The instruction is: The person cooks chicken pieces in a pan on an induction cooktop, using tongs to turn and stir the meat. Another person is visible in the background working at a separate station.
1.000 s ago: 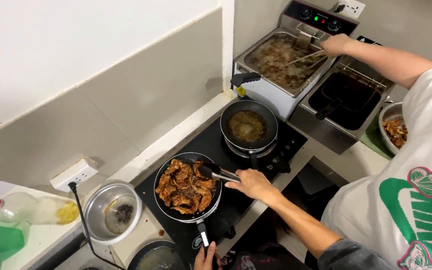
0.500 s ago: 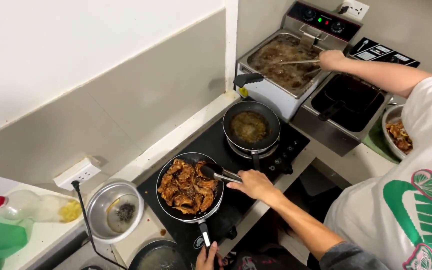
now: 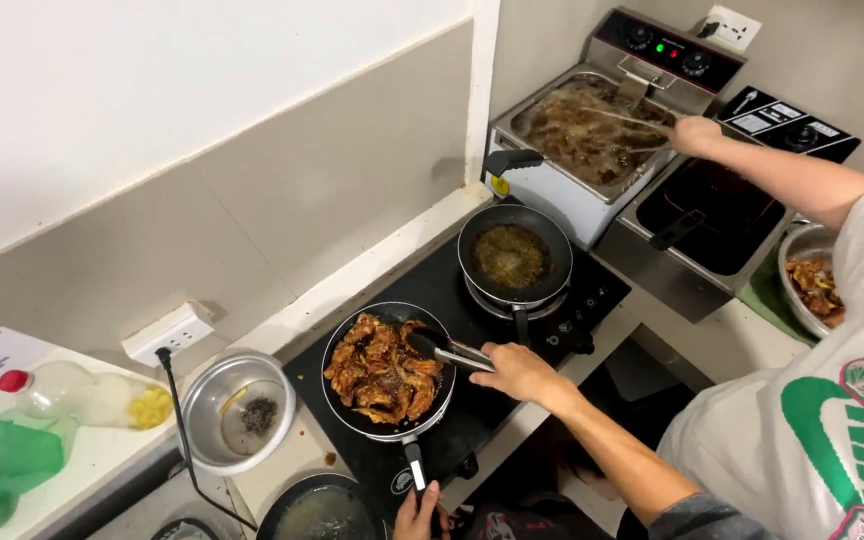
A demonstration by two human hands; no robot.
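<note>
The left hand (image 3: 420, 512) keeps its grip closed on the handle of the frying pan (image 3: 392, 430), steadying it on the cooktop (image 3: 432, 285) near the bench's front edge, while the right hand (image 3: 520, 372), grip wrapped round the tongs (image 3: 452, 352), pokes their tips into the browned meat (image 3: 382, 372) (a co-worker's hand (image 3: 694, 133) tends the fryer (image 3: 552, 195) at the far corner).
</note>
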